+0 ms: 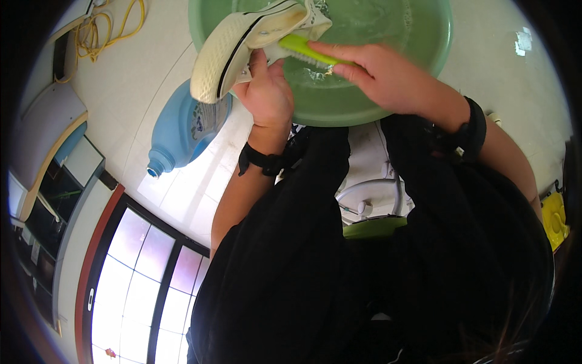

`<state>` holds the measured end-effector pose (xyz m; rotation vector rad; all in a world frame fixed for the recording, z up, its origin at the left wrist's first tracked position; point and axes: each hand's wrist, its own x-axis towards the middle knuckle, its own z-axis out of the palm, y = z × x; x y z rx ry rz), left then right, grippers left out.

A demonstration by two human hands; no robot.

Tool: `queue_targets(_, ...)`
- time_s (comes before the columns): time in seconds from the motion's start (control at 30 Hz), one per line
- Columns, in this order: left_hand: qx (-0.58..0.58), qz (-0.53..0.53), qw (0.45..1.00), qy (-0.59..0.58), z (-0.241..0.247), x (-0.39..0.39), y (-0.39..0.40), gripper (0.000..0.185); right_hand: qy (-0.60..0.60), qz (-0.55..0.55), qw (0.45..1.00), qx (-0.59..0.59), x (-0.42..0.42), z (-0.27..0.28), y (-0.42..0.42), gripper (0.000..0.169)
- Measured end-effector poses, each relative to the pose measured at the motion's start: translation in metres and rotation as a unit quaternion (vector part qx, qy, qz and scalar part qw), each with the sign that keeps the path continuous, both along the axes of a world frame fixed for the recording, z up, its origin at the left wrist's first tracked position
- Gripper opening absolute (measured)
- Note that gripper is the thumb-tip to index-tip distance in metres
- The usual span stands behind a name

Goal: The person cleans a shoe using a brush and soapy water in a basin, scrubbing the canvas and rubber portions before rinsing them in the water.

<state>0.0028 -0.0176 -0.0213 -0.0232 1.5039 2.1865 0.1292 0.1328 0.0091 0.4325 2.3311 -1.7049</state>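
Observation:
My left hand (268, 93) grips a cream canvas-type shoe (223, 59) with a black stripe along its textured rubber sidewall. The shoe is tipped on its side over the left rim of a green plastic basin (345, 119). In my right hand (382, 75) is a lime-green scrubbing brush (298, 44) with pale bristles. Its bristle end is against or very close to the shoe's upper, where metal eyelets show. Water with some suds lies in the basin below both hands. Part of the shoe's upper is hidden behind the brush and my left fingers.
A blue plastic detergent bottle (175, 127), uncapped, is on the tiled floor left of the basin. A coiled yellow hose or cord (97, 38) lies at the upper left. Shelving (59, 200) and a glazed door (136, 273) stand at left. Something yellow (554, 220) is at the right edge.

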Motion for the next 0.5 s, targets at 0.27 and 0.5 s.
queue_targets(0.27,-0.014,0.005,1.0,0.006,0.002,0.0,-0.001,0.031,0.003,-0.011,1.0,0.011,-0.007,-0.006,0.003,0.047)
queue_targets(0.5,0.018,-0.015,1.0,0.011,-0.002,-0.002,-0.001,0.032,0.024,-0.043,0.999,-0.017,-0.009,-0.009,-0.003,0.046)
